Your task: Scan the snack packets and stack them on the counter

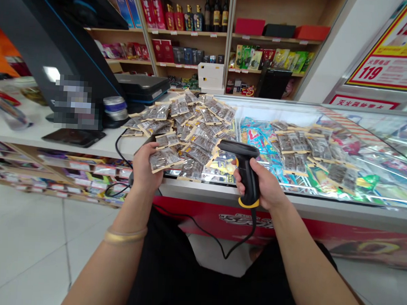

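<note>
My right hand (266,185) is wrapped round the grip of a black and yellow barcode scanner (249,173), its head pointing left above the freezer's front edge. From its base a black cable (226,251) hangs in a loop. At the near left of a heaped pile of small snack packets (197,131), my left hand (147,165) grips a clear packet with dark contents and tan edges (165,158). Its fingers are partly hidden behind the packet. Farther right, a second, smaller group of similar packets (294,146) lies on the glass top.
A glass-topped freezer (327,202) holds blue and green packages. To the left, a white counter (30,139) carries a dark monitor stand (68,59), a black box-shaped device (145,88) and tape rolls (115,107). Shelves (182,33) with bottles and boxes stand behind.
</note>
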Motion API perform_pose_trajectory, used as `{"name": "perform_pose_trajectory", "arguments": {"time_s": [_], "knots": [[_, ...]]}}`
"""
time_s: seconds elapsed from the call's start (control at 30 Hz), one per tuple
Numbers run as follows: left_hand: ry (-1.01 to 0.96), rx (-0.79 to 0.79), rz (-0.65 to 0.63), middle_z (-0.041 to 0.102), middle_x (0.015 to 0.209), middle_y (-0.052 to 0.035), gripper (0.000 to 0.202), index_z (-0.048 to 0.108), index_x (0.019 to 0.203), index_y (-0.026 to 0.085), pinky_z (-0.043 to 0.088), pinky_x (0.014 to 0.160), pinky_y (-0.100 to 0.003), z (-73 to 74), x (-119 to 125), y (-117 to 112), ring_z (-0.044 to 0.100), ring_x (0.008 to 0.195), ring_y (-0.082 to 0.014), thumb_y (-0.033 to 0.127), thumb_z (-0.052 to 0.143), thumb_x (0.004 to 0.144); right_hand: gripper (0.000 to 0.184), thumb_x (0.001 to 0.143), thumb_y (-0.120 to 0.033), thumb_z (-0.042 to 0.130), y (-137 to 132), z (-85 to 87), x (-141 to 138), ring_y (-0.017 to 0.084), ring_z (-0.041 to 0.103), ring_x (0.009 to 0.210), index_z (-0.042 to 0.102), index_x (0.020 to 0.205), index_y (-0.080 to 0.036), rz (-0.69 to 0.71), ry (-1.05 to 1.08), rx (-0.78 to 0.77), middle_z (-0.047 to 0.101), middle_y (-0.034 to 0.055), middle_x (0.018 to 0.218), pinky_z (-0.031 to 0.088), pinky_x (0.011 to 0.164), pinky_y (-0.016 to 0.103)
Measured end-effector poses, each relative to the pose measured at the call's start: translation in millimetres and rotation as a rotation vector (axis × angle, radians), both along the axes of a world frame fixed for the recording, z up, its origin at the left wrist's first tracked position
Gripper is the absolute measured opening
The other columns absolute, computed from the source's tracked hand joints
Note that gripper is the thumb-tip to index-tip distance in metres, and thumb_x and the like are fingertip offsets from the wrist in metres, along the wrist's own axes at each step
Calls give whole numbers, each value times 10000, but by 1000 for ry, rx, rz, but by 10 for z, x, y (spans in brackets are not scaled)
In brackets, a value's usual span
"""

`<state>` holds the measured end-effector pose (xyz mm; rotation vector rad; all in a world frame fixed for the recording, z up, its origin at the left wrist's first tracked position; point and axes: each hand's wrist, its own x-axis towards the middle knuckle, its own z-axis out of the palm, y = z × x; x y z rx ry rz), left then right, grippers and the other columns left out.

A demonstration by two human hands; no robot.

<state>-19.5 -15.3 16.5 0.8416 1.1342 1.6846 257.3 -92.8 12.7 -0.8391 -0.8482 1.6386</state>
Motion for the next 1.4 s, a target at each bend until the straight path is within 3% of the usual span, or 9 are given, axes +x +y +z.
{"name": "perform_pose_trajectory", "arguments": {"time_s": [0.13, 0.37, 0.57, 0.7, 0.83, 0.93, 1.07, 1.2, 1.4], "knots": [[-87, -141, -199, 578, 633, -26, 207, 643, 774, 161, 393, 375, -221, 126, -28, -61, 529, 484, -138, 251, 574, 601, 559, 713, -637, 793, 8, -17, 1, 94, 535, 459, 630, 969, -167, 0, -3, 6, 615, -28, 669, 460, 418, 228], [-65, -155, -344, 696, 739, -54, 177, 693, 818, 132, 574, 533, -250, 223, -34, -113, 644, 605, -157, 187, 664, 652, 562, 705, -644, 793, 14, -11, -6, 93, 538, 461, 622, 951, -168, 10, 5, 1, 616, -26, 665, 458, 419, 220], [-50, -226, -477, 689, 752, -31, 242, 763, 934, 136, 360, 360, -109, 231, -88, -83, 453, 451, -29, 180, 783, 697, 521, 748, -618, 767, 13, -10, -9, 95, 536, 460, 623, 968, -168, 12, 16, 7, 615, -27, 666, 460, 422, 225], [-54, -284, -562, 694, 732, -57, 277, 786, 939, 151, 369, 354, -104, 222, -162, -43, 441, 439, -28, 222, 826, 674, 503, 775, -603, 751, 13, -15, -4, 97, 535, 460, 634, 986, -161, 19, 25, 14, 615, -23, 663, 464, 433, 231], [-12, -272, -565, 749, 890, -125, 359, 783, 988, 170, 575, 514, -219, 245, -151, -75, 687, 652, -168, 190, 842, 635, 487, 785, -596, 744, 10, -5, -6, 99, 539, 463, 646, 988, -163, 15, 21, 18, 621, -18, 665, 464, 430, 233], [-15, -249, -570, 756, 899, -131, 449, 783, 1033, 175, 602, 569, -254, 277, -95, -124, 734, 774, -234, 137, 845, 590, 543, 702, -623, 806, 6, 11, -15, 97, 536, 455, 645, 949, -166, 6, 18, 10, 622, -24, 652, 467, 422, 227], [-11, -290, -623, 771, 942, -141, 537, 785, 1071, 172, 576, 510, -247, 292, -48, -156, 733, 752, -240, 137, 859, 540, 557, 655, -626, 836, 6, 18, -23, 95, 531, 445, 639, 913, -174, 1, 17, -2, 626, -27, 643, 466, 412, 224], [-14, -262, -644, 764, 930, -120, 569, 755, 1067, 162, 607, 591, -248, 277, -35, -132, 739, 756, -213, 118, 888, 515, 562, 668, -628, 828, 9, 12, -19, 96, 535, 451, 638, 933, -170, 2, 18, -8, 624, -25, 651, 463, 416, 224], [64, -63, -377, 719, 792, -7, 490, 682, 885, 162, 535, 530, -192, 276, 139, 67, 661, 632, -124, 97, 932, 469, 488, 803, -610, 726, 13, -23, 1, 97, 530, 468, 645, 991, -167, 21, 7, 23, 621, -14, 672, 461, 437, 229]]}}
